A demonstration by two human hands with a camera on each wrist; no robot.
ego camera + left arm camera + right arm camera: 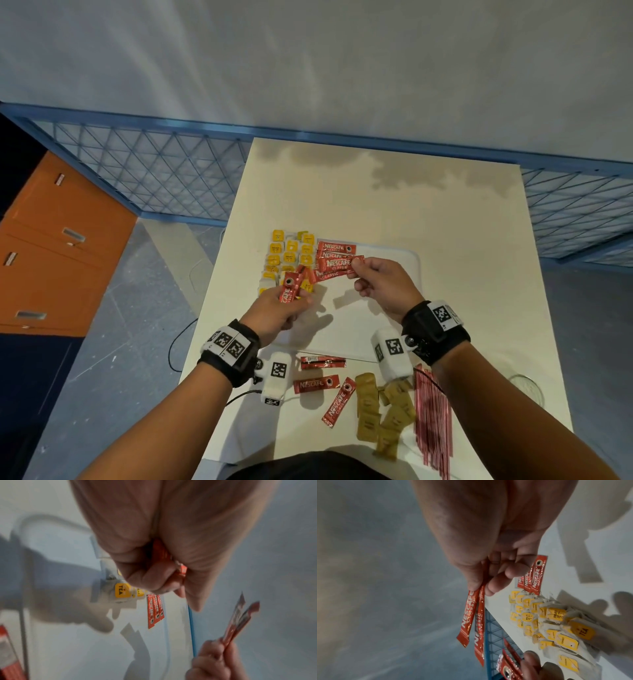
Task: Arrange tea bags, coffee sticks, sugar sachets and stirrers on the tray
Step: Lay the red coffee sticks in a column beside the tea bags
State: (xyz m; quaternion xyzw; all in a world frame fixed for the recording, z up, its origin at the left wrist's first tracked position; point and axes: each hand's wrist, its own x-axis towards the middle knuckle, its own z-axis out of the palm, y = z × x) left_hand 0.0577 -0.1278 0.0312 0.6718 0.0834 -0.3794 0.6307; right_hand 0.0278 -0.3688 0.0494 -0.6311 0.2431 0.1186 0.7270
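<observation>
Nearest, loose coffee sticks [320, 383], brown sugar sachets [383, 411] and red stirrers [433, 414] lay on the table [462, 222], short of the white tray [404, 260]. Above the tray, the left hand [277, 313] pinched upright sticks [291, 286] and the right hand [383, 284] pinched two sticks [337, 265]. Farther off, tea bags [287, 257] and laid sticks [335, 247] occupied the tray's far left.

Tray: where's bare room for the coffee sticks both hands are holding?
The tray is bare on its right half, right of the laid coffee sticks, and along its near middle between the hands. The left side is crowded with tea bags. The left hand and right hand each hold sticks above it.
</observation>
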